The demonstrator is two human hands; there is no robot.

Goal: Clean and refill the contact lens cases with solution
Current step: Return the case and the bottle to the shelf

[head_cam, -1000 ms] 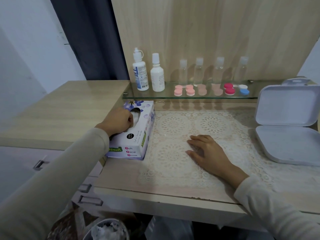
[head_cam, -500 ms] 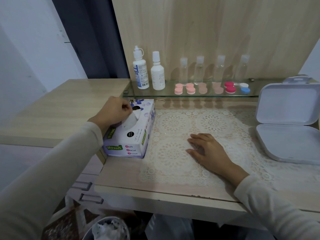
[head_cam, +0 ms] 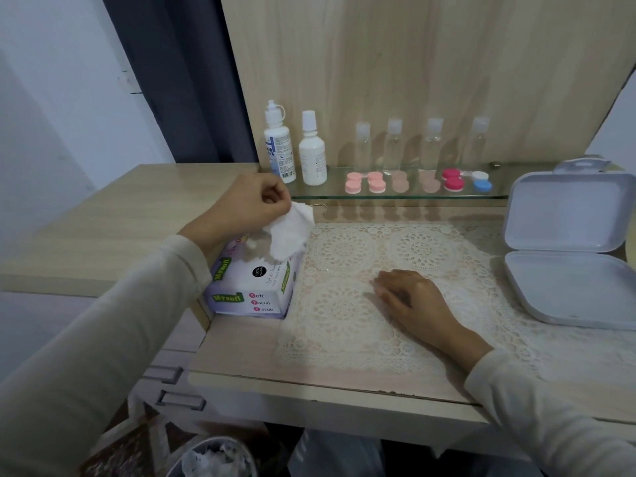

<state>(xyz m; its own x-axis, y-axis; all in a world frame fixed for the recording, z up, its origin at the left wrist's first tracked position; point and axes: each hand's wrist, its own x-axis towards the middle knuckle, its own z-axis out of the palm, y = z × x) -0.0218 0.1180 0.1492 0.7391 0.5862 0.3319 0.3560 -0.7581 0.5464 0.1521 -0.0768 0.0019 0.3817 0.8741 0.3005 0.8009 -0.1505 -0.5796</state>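
Observation:
My left hand [head_cam: 253, 201] pinches a white tissue [head_cam: 287, 232] and holds it just above the tissue box [head_cam: 254, 287] at the table's left edge. My right hand [head_cam: 409, 301] rests flat on the lace mat [head_cam: 347, 304], fingers relaxed. On the glass shelf [head_cam: 413, 194] at the back stand two white solution bottles [head_cam: 279, 146] [head_cam: 312, 149], several small clear bottles [head_cam: 392, 146], and a row of contact lens cases: pink ones [head_cam: 364, 182], beige ones [head_cam: 414, 182], a red one [head_cam: 452, 179] and a white-and-blue one [head_cam: 481, 182].
An open pale plastic box [head_cam: 568, 256] lies at the right of the table. A bin holding used tissue [head_cam: 210, 459] stands on the floor below left. A lower wooden counter [head_cam: 103, 218] with drawers runs to the left.
My left hand has risen from the tissue box opening and drawn a tissue up out of it. My right hand has stayed on the mat.

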